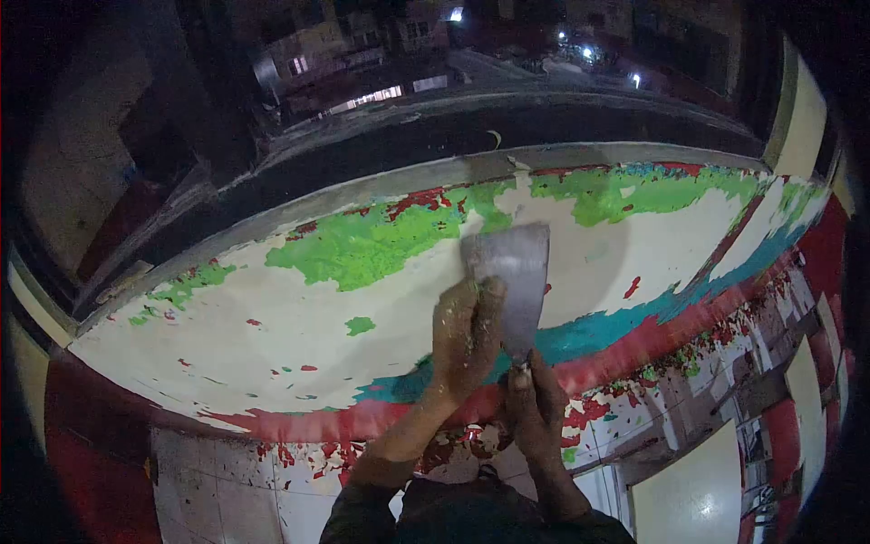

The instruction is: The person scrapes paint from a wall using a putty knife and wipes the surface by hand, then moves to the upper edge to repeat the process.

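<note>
My right hand (pixel 535 399) grips the lower end of a wide metal scraper (pixel 517 272), its blade pointing up toward the wall below the window. My left hand (pixel 467 335) is at the blade's left edge, its fingers bent together against or just in front of the metal; whether they pinch anything is hidden. Behind the blade the wall (pixel 399 317) shows white, with patches of green paint (pixel 372 240) along the top, and teal (pixel 580 335) and red bands (pixel 317 424) along the bottom.
Above the wall runs a dark window ledge (pixel 381 136), with lights outside. Paint flakes (pixel 589 412) lie scattered over the tiled floor (pixel 245 490). At the lower right stand a pale panel (pixel 693 490) and other boards. A curled shaving (pixel 494 139) is on the ledge.
</note>
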{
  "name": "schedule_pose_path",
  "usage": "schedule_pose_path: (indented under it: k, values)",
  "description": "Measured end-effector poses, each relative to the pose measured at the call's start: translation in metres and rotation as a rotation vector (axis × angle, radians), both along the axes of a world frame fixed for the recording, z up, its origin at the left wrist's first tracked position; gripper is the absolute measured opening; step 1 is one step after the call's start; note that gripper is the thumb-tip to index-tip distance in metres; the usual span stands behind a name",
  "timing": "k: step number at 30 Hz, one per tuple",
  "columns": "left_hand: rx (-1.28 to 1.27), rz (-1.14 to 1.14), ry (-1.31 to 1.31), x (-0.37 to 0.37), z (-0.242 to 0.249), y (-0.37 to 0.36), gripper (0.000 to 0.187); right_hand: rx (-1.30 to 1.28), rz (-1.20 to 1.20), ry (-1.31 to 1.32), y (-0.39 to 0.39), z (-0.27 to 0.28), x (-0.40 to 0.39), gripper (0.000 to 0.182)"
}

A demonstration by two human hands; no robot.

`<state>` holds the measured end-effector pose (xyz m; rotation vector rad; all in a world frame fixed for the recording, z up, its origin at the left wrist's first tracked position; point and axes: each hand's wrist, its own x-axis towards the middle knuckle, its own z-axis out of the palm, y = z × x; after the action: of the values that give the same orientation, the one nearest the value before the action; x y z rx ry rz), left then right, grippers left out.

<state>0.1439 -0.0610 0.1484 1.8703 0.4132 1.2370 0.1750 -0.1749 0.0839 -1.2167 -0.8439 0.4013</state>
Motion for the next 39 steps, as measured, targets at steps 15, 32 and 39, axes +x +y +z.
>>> schedule_pose_path:
  k: [15,32,39]
  values:
    - [-0.134,-0.069,-0.059,0.000,0.040,0.000,0.035,0.101,0.097,0.079,0.012,0.029,0.002,0.041]
    - [0.132,0.038,-0.106,0.005,0.019,0.012,0.029,0.014,0.046,0.078,0.007,0.025,0.001,0.039]
    - [0.050,-0.014,-0.031,-0.001,0.037,0.010,0.033,0.041,0.099,0.125,0.014,0.036,0.002,0.041]
